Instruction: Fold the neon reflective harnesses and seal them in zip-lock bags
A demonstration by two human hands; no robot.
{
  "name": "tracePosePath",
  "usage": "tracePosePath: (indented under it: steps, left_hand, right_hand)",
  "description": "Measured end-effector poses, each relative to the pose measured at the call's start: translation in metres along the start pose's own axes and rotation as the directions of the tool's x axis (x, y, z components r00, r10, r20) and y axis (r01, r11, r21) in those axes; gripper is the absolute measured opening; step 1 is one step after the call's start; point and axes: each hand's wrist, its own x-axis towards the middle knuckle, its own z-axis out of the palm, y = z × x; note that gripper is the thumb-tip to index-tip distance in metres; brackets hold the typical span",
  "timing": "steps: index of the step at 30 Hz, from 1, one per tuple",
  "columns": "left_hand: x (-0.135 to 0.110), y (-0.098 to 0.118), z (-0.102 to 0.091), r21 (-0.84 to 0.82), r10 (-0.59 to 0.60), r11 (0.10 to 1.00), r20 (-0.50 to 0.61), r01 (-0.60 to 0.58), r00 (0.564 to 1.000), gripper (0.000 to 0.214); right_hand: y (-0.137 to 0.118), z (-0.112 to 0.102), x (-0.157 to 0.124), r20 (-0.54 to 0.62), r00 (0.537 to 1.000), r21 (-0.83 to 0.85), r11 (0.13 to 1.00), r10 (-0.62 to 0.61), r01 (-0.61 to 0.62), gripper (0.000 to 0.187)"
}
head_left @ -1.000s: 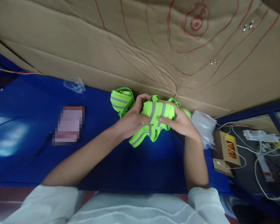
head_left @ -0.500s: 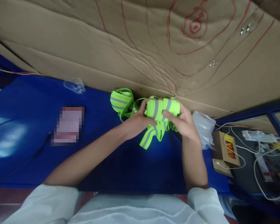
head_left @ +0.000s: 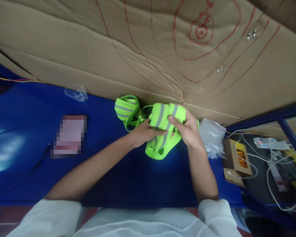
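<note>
Both of my hands grip a folded bundle of neon-green reflective strap (head_left: 160, 115) with grey stripes. My left hand (head_left: 144, 132) holds it from the left, its fingers partly hidden behind and under the strap. On the other side, my right hand (head_left: 189, 127) is closed round the bundle with its thumb pressed on the front. A loose loop of the same strap (head_left: 160, 151) hangs below the hands. Just left of them, another rolled bundle of green strap (head_left: 125, 108) rests on the blue table (head_left: 128, 177), against the cardboard.
A cardboard panel (head_left: 76, 49) with red lines rises behind the table. To the left lie a blurred-out phone-like object (head_left: 70, 135) and a crumpled clear plastic piece (head_left: 77, 93). At right are a clear plastic bag (head_left: 212, 136), an open cardboard box (head_left: 233, 158) and white cables (head_left: 267, 177).
The loose strap end that hung below my hands now shows as a wide, rounded loop. My hands stay closed on the bundle, and the whole view has shifted slightly.
</note>
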Motion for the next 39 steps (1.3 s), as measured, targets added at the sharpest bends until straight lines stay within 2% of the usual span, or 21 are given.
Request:
tracePosePath:
  steps: [3, 5, 8, 11, 14, 16, 18, 20, 22, 23, 24, 25, 27, 28, 32, 35, 39]
  left_hand:
    - [-0.002, 0.006, -0.004, 0.061, -0.011, 0.998, 0.034, 0.009, 0.999, 0.047]
    - [-0.006, 0.012, -0.004, 0.03, -0.028, 0.999, 0.081, 0.026, 0.996, 0.047]
    - [-0.012, 0.02, -0.001, -0.123, -0.057, 0.988, 0.248, 0.09, 0.967, 0.051]
    - [-0.016, 0.026, 0.002, -0.278, 0.038, 0.959, 0.345, 0.063, 0.938, 0.064]
    - [-0.019, 0.032, 0.004, -0.368, 0.077, 0.929, 0.307, 0.043, 0.949, 0.075]
    - [-0.021, 0.037, 0.003, -0.411, 0.051, 0.91, 0.242, 0.055, 0.969, 0.071]
    - [-0.024, 0.043, 0.001, -0.425, 0.011, 0.903, 0.159, 0.059, 0.987, 0.06]
    - [-0.026, 0.049, -0.002, -0.396, -0.028, 0.916, 0.11, 0.07, 0.994, 0.062]
    - [-0.028, 0.053, -0.004, -0.334, -0.03, 0.941, 0.09, 0.059, 0.995, 0.073]
    - [-0.029, 0.054, -0.005, -0.29, -0.004, 0.957, 0.082, 0.027, 0.997, 0.077]
    - [-0.03, 0.054, -0.005, -0.237, 0.043, 0.971, 0.071, -0.025, 0.997, 0.08]
    - [-0.031, 0.054, -0.004, -0.175, 0.099, 0.981, 0.07, -0.086, 0.993, 0.082]
    - [-0.035, 0.051, -0.003, -0.042, 0.214, 0.977, 0.124, -0.21, 0.969, 0.081]
    - [-0.037, 0.05, -0.001, 0.017, 0.271, 0.96, 0.173, -0.279, 0.947, 0.078]
    - [-0.042, 0.05, 0.0, 0.223, 0.468, 0.801, 0.343, -0.555, 0.814, 0.071]
    - [-0.042, 0.052, -0.002, 0.339, 0.513, 0.675, 0.424, -0.656, 0.747, 0.073]
    - [-0.039, 0.052, -0.005, 0.322, 0.568, 0.588, 0.489, -0.742, 0.662, 0.075]
  right_hand:
    - [-0.002, -0.006, -0.001, -0.008, 0.999, 0.007, 0.999, -0.032, 0.033, 0.054]
    - [-0.003, -0.009, -0.002, -0.018, 0.998, 0.009, 0.998, -0.058, 0.058, 0.051]
    - [-0.004, -0.011, -0.002, -0.056, 0.991, -0.016, 0.992, -0.125, 0.124, 0.047]
    - [-0.007, -0.013, -0.003, -0.079, 0.953, -0.106, 0.953, -0.292, 0.283, 0.045]
    - [-0.013, -0.013, -0.004, 0.031, 0.9, -0.173, 0.884, -0.436, 0.434, 0.036]
    - [-0.017, -0.013, -0.004, 0.117, 0.86, -0.195, 0.838, -0.496, 0.51, 0.03]
    - [-0.021, -0.017, -0.003, 0.21, 0.83, -0.219, 0.803, -0.516, 0.554, 0.029]
    - [-0.025, -0.025, -0.002, 0.362, 0.811, -0.222, 0.802, -0.46, 0.554, 0.032]
    - [-0.026, -0.035, -0.002, 0.525, 0.761, -0.153, 0.838, -0.379, 0.523, 0.049]
    - [-0.026, -0.04, -0.002, 0.553, 0.746, -0.094, 0.863, -0.37, 0.497, 0.062]
    - [-0.025, -0.043, -0.002, 0.526, 0.76, -0.035, 0.883, -0.383, 0.469, 0.072]
    - [-0.024, -0.046, -0.002, 0.447, 0.799, 0.013, 0.896, -0.401, 0.443, 0.079]
    - [-0.022, -0.045, -0.002, 0.273, 0.876, 0.055, 0.916, -0.398, 0.398, 0.08]
    - [-0.021, -0.043, -0.002, 0.257, 0.894, 0.043, 0.928, -0.367, 0.369, 0.08]
    - [-0.025, -0.03, -0.004, 0.448, 0.869, -0.078, 0.959, -0.21, 0.272, 0.086]
    - [-0.027, -0.024, -0.006, 0.395, 0.9, -0.124, 0.96, -0.183, 0.249, 0.082]
    - [-0.023, -0.017, -0.007, 0.327, 0.934, -0.131, 0.972, -0.142, 0.193, 0.09]
